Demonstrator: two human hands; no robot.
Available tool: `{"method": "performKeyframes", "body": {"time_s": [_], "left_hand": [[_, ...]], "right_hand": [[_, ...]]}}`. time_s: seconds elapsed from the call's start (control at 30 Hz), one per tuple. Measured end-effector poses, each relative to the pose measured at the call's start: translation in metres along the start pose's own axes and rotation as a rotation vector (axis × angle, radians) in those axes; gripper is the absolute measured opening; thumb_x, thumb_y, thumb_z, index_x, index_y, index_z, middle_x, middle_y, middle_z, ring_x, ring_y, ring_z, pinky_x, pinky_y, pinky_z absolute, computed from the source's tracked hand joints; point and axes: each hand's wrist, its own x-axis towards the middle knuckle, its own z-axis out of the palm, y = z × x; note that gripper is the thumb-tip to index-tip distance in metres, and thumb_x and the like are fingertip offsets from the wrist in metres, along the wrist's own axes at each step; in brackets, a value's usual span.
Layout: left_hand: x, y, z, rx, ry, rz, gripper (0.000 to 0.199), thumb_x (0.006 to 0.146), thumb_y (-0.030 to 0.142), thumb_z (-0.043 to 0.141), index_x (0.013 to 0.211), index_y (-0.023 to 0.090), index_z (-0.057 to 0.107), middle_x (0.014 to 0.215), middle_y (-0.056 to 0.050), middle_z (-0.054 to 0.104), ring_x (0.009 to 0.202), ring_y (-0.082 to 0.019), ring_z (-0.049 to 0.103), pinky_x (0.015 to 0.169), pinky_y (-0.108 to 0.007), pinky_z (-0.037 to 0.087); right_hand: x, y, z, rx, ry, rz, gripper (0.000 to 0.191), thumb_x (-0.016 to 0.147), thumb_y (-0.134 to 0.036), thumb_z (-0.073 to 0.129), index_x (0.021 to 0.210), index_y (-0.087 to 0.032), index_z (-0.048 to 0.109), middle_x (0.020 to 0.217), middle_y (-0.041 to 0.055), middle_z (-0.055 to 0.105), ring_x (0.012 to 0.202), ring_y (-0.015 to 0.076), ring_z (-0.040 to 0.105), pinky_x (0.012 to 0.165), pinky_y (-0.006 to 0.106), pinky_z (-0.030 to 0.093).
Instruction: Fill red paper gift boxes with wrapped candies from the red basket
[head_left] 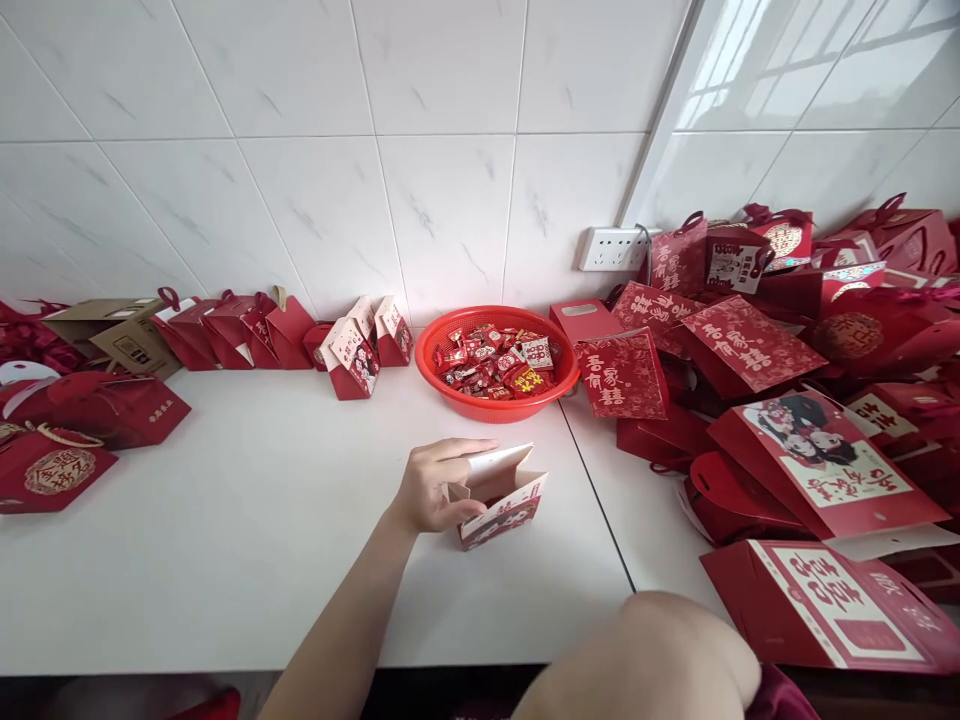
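Left grip (435, 490) clamps the open box (504, 522) by one end, before the red basket (495, 411) on the surface (300, 540); right grip's out of sight; squeezing hard could, I'd guess, buckle those thin-looking walls

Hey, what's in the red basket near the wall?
The red basket holds a heap of small packets, mostly in red wrappers, with a pale one toward the right. The top layer hides whatever lies beneath, including the basket's floor.

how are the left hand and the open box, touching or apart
Touching: the head view shows the left hand wrapped around the left end of the open box.
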Motion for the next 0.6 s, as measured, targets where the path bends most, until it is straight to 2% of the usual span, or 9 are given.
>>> {"method": "performKeyframes", "body": {"time_s": [0.07, 0.13, 0.2, 0.3, 0.37, 0.47, 0.6], "left_hand": [[-0.001, -0.002, -0.003, -0.017, 0.005, -0.014, 0.061, 0.083, 0.07, 0.058, 0.053, 0.017, 0.056, 0.112, -0.017, 0.073, 0.096, -0.029, 0.073, 0.071, -0.038, 0.061], [-0.001, -0.002, -0.004, -0.015, 0.004, -0.003, 0.058, 0.082, 0.065, 0.063, 0.051, 0.017, 0.053, 0.114, -0.017, 0.073, 0.095, -0.029, 0.073, 0.071, -0.039, 0.06], [0.001, -0.001, -0.003, -0.017, -0.006, 0.018, 0.054, 0.082, 0.06, 0.066, 0.053, 0.017, 0.053, 0.113, -0.016, 0.073, 0.094, -0.028, 0.072, 0.072, -0.039, 0.059], [0.004, 0.002, 0.0, -0.039, 0.015, 0.036, 0.057, 0.078, 0.063, 0.069, 0.052, 0.016, 0.051, 0.109, -0.016, 0.073, 0.091, -0.027, 0.071, 0.072, -0.038, 0.058], [0.006, 0.005, 0.003, -0.053, 0.029, 0.05, 0.059, 0.076, 0.065, 0.07, 0.05, 0.016, 0.049, 0.106, -0.016, 0.073, 0.092, -0.027, 0.07, 0.072, -0.038, 0.059], [0.008, 0.011, 0.006, -0.056, 0.007, 0.086, 0.054, 0.075, 0.063, 0.073, 0.053, 0.016, 0.055, 0.109, -0.016, 0.072, 0.1, -0.029, 0.069, 0.078, -0.041, 0.059], [0.008, 0.018, 0.011, -0.042, -0.015, 0.138, 0.05, 0.072, 0.062, 0.076, 0.058, 0.016, 0.059, 0.115, -0.017, 0.071, 0.108, -0.031, 0.067, 0.087, -0.044, 0.059]], "right_hand": [[0.005, 0.009, -0.019, 0.017, 0.018, 0.015, 0.018, 0.071, -0.027, 0.079, 0.08, -0.04, 0.071, 0.089, -0.003, 0.073, 0.099, 0.0272, 0.07, 0.069, 0.034, 0.063], [0.008, 0.017, -0.038, -0.009, 0.077, 0.087, 0.017, 0.078, -0.021, 0.071, 0.091, -0.033, 0.071, 0.098, -0.0013, 0.073, 0.1, 0.0247, 0.069, 0.08, 0.034, 0.062], [0.007, 0.027, -0.052, -0.125, 0.189, 0.224, 0.018, 0.089, -0.017, 0.059, 0.103, -0.025, 0.068, 0.109, 0.0043, 0.071, 0.101, 0.022, 0.067, 0.089, 0.036, 0.058], [0.003, 0.046, -0.058, -0.325, 0.308, 0.432, 0.019, 0.095, -0.013, 0.052, 0.106, -0.02, 0.066, 0.113, 0.0097, 0.067, 0.102, 0.023, 0.064, 0.087, 0.042, 0.056], [-0.001, 0.055, -0.055, -0.364, 0.28, 0.497, 0.019, 0.095, -0.012, 0.052, 0.104, -0.02, 0.067, 0.122, 0.0118, 0.063, 0.109, 0.0255, 0.061, 0.087, 0.044, 0.055], [-0.005, 0.058, -0.049, -0.337, 0.187, 0.488, 0.018, 0.094, -0.011, 0.055, 0.098, -0.022, 0.07, 0.138, 0.0122, 0.054, 0.124, 0.0277, 0.054, 0.094, 0.048, 0.053], [-0.011, 0.053, -0.042, -0.271, 0.065, 0.522, 0.016, 0.092, -0.013, 0.06, 0.083, -0.02, 0.071, 0.142, 0.0106, 0.052, 0.125, 0.0276, 0.054, 0.095, 0.047, 0.054]]}}
